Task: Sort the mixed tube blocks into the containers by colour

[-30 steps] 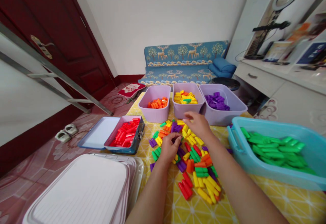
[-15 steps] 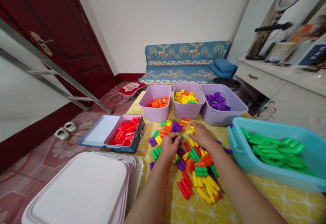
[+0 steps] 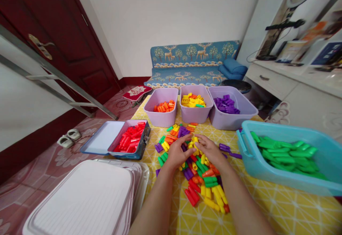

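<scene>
A loose heap of small plastic cap-like tubes (image 3: 199, 162) in red, orange, yellow, green and purple lies on the table between my forearms. My left hand (image 3: 179, 153) hovers over the heap's left side, thumb and fingers apart. Facing it from the right is my right hand (image 3: 211, 151), its fingers stretched inward against a cluster of yellow tubes (image 3: 196, 143). Those yellow pieces sit between the two hands, touching the right fingertips; the fingers hide part of them. Near my wrists lie red tubes (image 3: 191, 195) and more yellow tubes (image 3: 219, 196).
Behind the heap stand lilac bins of orange (image 3: 160, 120), yellow (image 3: 196, 115) and purple pieces (image 3: 232, 121). A turquoise tub (image 3: 280, 183) of green ones is at right. At left are an open tin (image 3: 139, 154) of red pieces and stacked white lids (image 3: 82, 199).
My right hand has drawn back toward me and turned inward, with yellow tubes gathered at its fingers. My left hand's pinch has opened. The view has shifted slightly.
</scene>
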{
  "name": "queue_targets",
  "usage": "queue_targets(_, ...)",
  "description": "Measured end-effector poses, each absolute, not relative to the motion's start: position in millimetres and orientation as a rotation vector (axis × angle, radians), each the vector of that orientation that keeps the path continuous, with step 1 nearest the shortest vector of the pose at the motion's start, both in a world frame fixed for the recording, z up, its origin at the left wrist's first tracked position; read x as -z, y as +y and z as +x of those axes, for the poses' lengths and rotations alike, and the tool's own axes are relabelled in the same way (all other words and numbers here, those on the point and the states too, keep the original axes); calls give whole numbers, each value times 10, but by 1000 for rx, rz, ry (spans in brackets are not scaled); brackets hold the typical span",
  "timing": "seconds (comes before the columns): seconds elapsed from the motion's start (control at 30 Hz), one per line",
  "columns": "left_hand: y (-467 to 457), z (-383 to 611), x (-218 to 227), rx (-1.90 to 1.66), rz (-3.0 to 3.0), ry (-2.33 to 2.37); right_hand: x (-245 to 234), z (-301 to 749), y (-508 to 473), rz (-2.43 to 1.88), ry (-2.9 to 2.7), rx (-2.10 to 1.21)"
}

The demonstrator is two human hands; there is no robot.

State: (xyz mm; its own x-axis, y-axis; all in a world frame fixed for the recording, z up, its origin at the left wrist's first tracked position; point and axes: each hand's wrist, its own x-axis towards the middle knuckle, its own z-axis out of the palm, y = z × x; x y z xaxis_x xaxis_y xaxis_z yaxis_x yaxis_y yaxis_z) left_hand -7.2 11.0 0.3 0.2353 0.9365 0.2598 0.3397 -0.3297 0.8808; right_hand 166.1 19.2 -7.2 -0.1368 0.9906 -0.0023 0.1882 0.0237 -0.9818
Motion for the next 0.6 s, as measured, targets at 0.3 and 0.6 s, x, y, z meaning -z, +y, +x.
queue_targets(0.3, 117, -66, -58, -1109, 1941, 1124, -112, 1606, 47, -996, -1427, -1424)
queue_targets(0.6, 193, -30, 127, -1256, 1525, 1277, -115, 1602, 66, -1002, -1470, -1440)
